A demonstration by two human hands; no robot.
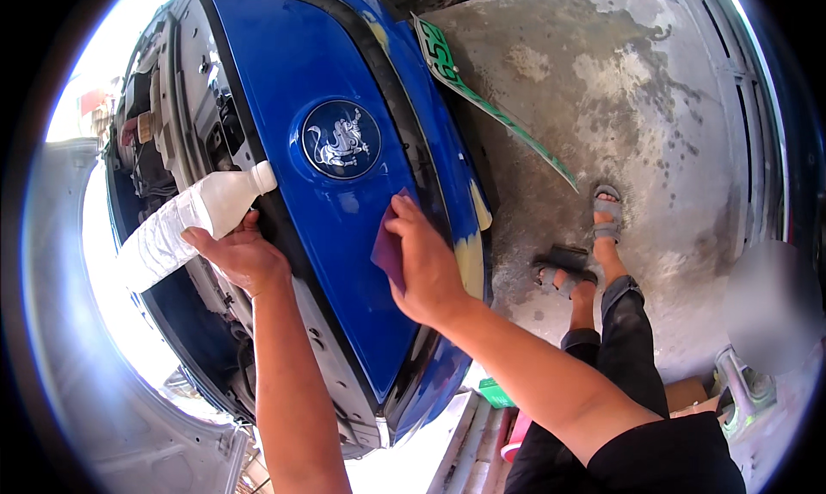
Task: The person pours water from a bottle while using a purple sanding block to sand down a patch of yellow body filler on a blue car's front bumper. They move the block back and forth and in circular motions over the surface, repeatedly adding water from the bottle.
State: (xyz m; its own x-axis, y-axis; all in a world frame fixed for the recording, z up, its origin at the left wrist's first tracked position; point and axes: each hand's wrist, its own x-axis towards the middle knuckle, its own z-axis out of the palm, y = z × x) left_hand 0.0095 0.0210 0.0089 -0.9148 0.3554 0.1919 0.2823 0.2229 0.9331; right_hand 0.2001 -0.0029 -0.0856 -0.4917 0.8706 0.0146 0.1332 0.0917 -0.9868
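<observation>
My left hand (243,257) is closed around a translucent plastic bottle (194,219), tilted with its capped neck toward the blue panel. Over that glossy blue car panel (297,59) reaches my right hand (424,262), its fingers closed on a purple sheet of sandpaper (391,255). The sheet lies against or just above the panel; I cannot tell which. A round dark emblem (341,139) with a silver animal figure sits in the panel, just beyond my right hand.
The open engine bay (194,322) lies left of the panel. A raised grey hood (77,348) curves at the far left. A green-and-white plate (490,107) sticks out from the bumper over the concrete floor (654,141). My sandalled feet (607,210) stand at right. Yellowish filler patches (470,266) mark the bumper.
</observation>
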